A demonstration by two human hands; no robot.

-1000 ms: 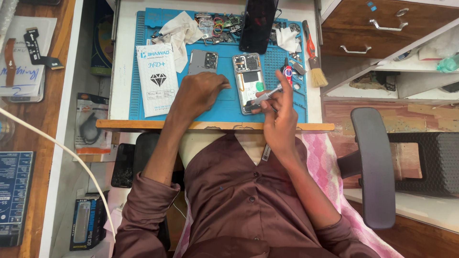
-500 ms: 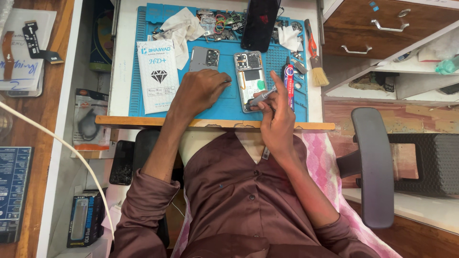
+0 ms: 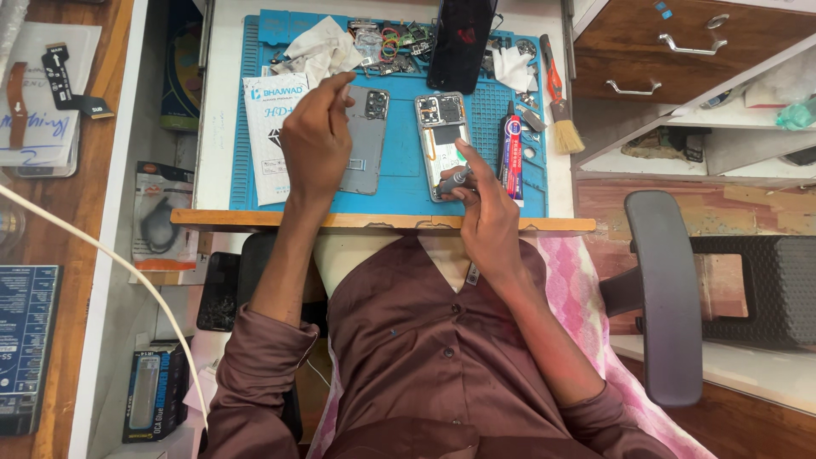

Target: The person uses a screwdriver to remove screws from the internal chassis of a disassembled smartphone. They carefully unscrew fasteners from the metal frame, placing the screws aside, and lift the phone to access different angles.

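Note:
An opened phone point(image 3: 445, 144) with its inner parts exposed lies on the blue work mat point(image 3: 399, 183). My right hand point(image 3: 484, 208) grips a small grey screwdriver point(image 3: 453, 178) whose tip rests on the phone's lower part. Left of it lies the grey back cover point(image 3: 367, 140). My left hand point(image 3: 319, 136) hovers over that cover's left edge, fingers pinched together near its top; whether anything is between them I cannot tell. A red and blue glue tube point(image 3: 511, 155) lies right of the phone.
A white packet point(image 3: 268, 140) lies on the mat's left. At the far edge are white cloths point(image 3: 319, 51), small loose parts point(image 3: 395, 38), a black phone point(image 3: 461, 42) and a brush point(image 3: 558, 102). A chair armrest point(image 3: 667, 289) stands at right, wooden drawers point(image 3: 680, 42) beyond it.
My left hand has lifted off the back cover and pinched its fingers. The red glue tube left my right hand and lies on the mat; the screwdriver tip now sits on the phone.

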